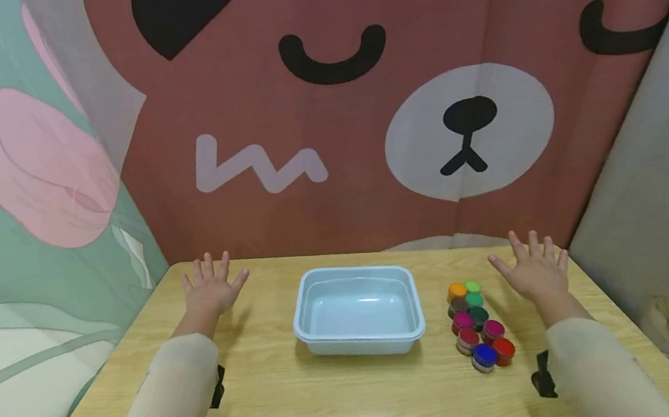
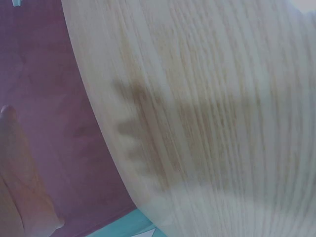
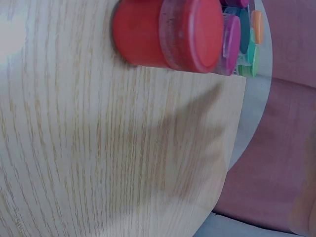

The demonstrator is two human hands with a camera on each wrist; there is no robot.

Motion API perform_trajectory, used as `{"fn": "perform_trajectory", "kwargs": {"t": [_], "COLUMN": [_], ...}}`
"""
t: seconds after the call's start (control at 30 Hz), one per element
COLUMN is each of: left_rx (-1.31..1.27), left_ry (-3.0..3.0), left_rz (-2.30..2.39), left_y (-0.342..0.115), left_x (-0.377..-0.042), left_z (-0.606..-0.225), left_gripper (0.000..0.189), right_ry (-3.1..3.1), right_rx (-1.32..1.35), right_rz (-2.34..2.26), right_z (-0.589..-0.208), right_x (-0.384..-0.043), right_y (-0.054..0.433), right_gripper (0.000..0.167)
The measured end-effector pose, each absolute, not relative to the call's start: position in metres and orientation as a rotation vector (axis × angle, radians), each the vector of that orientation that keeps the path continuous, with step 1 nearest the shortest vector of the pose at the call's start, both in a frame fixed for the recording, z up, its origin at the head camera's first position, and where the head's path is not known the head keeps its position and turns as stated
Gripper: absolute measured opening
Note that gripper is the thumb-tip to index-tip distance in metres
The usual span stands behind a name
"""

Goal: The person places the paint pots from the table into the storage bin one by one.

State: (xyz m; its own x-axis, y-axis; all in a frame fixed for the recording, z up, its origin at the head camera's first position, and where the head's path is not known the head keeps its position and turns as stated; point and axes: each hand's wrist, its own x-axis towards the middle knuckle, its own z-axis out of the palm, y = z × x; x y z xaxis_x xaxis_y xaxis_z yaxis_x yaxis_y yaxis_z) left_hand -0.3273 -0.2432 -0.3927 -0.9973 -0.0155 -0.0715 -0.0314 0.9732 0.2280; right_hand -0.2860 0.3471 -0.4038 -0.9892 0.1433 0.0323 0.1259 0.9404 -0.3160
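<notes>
My left hand [image 1: 211, 295] is held over the far left of the table, fingers spread and holding nothing. On the opposite side my right hand [image 1: 539, 274] is spread in the same way, just right of a cluster of small paint jars. Between the hands stands a light blue plastic tub [image 1: 359, 347] with nothing inside. The jars have coloured lids, among them an orange jar [image 1: 457, 291], a blue jar [image 1: 484, 357] and a red jar [image 1: 503, 350]. In the right wrist view the red jar [image 3: 143, 34] looms large, with several others behind it.
The light wooden table [image 1: 271, 415] ends at a curtain [image 1: 360, 212] printed with a bear's face. To the left hangs fabric with pink tulips [image 1: 51, 165]. A grey patterned cloth [image 1: 668, 198] borders the right side. Black straps [image 1: 542, 376] show at both wrists.
</notes>
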Motion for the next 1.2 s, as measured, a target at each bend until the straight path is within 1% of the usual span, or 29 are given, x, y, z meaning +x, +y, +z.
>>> {"fn": "perform_trajectory", "kwargs": {"t": [0.23,0.4,0.57,0.7,0.83,1.07,1.2], "left_rx": [-0.028,-0.002,0.078,0.164,0.221,0.26,0.23], "left_ry": [3.052,3.054,3.096,3.106,3.03,2.862,2.759], "left_rz": [0.369,0.407,0.5,0.668,0.914,1.274,1.4], "left_y": [-0.244,-0.245,-0.241,-0.232,-0.22,-0.199,-0.184], "left_x": [-0.327,-0.325,-0.32,-0.313,-0.302,-0.284,-0.277], "left_z": [-0.393,-0.396,-0.398,-0.401,-0.405,-0.418,-0.425], "left_gripper": [0.086,0.091,0.086,0.079,0.076,0.078,0.079], "right_ry": [-3.032,-2.986,-2.919,-2.861,-2.828,-2.822,-2.81], "right_rx": [-0.204,-0.132,-0.052,-0.009,0.011,0.0,-0.005], "right_rz": [0.482,0.506,0.578,0.686,0.811,0.995,1.103], "right_z": [-0.405,-0.407,-0.411,-0.414,-0.418,-0.429,-0.436], "right_x": [-0.289,-0.286,-0.276,-0.266,-0.252,-0.227,-0.215], "right_y": [0.346,0.347,0.344,0.338,0.333,0.33,0.332], "right_gripper": [0.096,0.094,0.091,0.087,0.083,0.079,0.077]}}
